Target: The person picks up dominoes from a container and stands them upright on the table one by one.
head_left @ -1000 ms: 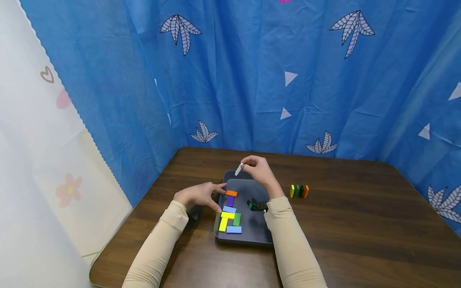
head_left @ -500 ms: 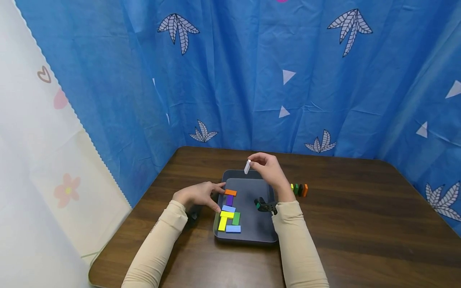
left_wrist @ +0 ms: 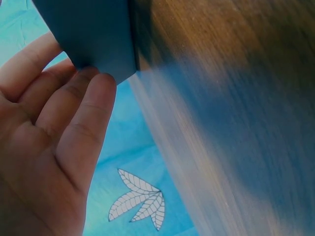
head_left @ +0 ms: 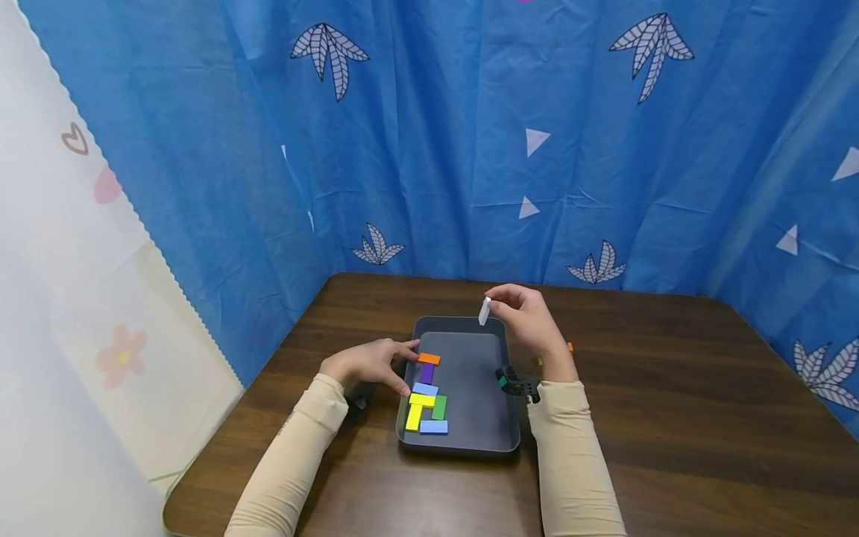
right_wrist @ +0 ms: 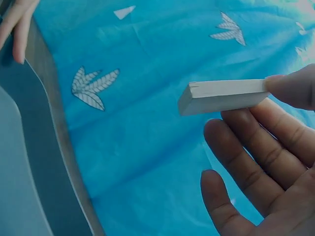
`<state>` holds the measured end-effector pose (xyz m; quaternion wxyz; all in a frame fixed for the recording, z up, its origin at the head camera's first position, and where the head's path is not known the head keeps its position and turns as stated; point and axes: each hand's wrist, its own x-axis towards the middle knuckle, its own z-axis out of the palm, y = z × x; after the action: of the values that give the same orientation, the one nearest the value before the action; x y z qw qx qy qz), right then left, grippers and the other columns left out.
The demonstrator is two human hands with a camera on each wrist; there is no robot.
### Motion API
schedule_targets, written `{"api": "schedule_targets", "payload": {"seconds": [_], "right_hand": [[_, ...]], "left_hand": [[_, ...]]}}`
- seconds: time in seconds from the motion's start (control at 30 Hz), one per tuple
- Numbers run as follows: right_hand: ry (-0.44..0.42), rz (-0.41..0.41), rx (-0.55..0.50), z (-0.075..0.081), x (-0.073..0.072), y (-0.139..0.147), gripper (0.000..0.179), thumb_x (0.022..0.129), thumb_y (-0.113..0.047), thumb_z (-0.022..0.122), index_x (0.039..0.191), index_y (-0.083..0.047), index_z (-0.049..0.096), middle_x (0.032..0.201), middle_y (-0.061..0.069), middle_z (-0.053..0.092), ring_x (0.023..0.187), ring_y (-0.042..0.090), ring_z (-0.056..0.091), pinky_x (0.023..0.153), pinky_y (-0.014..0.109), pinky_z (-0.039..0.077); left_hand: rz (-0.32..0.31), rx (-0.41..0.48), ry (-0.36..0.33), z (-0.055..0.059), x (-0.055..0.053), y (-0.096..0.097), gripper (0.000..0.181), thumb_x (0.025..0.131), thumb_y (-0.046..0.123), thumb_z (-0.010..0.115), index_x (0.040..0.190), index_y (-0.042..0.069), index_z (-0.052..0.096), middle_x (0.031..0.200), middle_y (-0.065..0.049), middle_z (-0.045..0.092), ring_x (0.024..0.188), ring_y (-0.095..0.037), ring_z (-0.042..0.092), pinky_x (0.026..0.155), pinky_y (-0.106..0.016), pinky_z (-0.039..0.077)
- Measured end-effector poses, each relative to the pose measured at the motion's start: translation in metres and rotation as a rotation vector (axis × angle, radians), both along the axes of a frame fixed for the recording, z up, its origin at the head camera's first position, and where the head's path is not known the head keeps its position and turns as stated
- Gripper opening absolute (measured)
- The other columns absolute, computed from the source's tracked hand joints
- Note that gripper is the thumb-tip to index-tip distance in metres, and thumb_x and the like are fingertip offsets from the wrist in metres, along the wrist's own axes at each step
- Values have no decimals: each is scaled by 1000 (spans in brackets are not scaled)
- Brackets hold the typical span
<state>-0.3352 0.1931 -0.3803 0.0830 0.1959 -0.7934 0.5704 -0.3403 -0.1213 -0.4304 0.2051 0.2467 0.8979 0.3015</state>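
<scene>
My right hand [head_left: 530,321] holds a white domino block [head_left: 485,311] above the far right corner of the dark grey tray [head_left: 473,403]. In the right wrist view the thumb and fingertips pinch one end of that white block [right_wrist: 221,94]; the little finger is free. My left hand [head_left: 372,364] rests at the tray's left edge, thumb and index finger spread along the rim. Its fingers [left_wrist: 74,113] touch the tray's outer side [left_wrist: 103,39] in the left wrist view. Along the tray's left side lie orange [head_left: 429,359], purple [head_left: 426,374], light blue, yellow and green blocks.
Right of the tray, a bit of an orange block [head_left: 570,347] and a bit of a yellow block [head_left: 540,362] show around the right wrist; the blocks between are hidden. The brown wooden table [head_left: 671,418] extends right. A blue curtain [head_left: 429,149] hangs behind it.
My right hand has moved right with the white block, from over the tray's far middle to its far right corner. It now covers most of the standing blocks. The left hand stays put.
</scene>
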Motion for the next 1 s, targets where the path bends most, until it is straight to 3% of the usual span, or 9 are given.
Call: {"api": "schedule_targets", "payload": {"seconds": [0.27, 0.6, 1.0], "right_hand": [[45, -56, 12, 5, 2, 33, 28, 99, -13, 63, 119, 7, 65, 111, 21, 68, 87, 9, 62, 78, 21, 55], [51, -180, -13, -2, 10, 75, 30, 100, -14, 61, 121, 7, 65, 100, -9, 66, 91, 4, 59, 81, 12, 51], [30, -334, 54, -18, 15, 109, 29, 100, -13, 60, 122, 5, 65, 100, -8, 64, 87, 1, 59, 76, 9, 50]], "left_hand": [[14, -4, -5, 3, 0, 0, 78, 74, 32, 89, 142, 9, 57, 166, 1, 27, 154, -32, 23, 120, -55, 32], [-21, -19, 18, 4, -2, 0, 76, 75, 33, 89, 141, 10, 59, 166, -1, 28, 153, -31, 26, 120, -55, 30], [-22, -2, -3, 3, -1, 0, 75, 75, 32, 89, 140, 11, 59, 166, -2, 27, 153, -33, 25, 119, -57, 31]]}}
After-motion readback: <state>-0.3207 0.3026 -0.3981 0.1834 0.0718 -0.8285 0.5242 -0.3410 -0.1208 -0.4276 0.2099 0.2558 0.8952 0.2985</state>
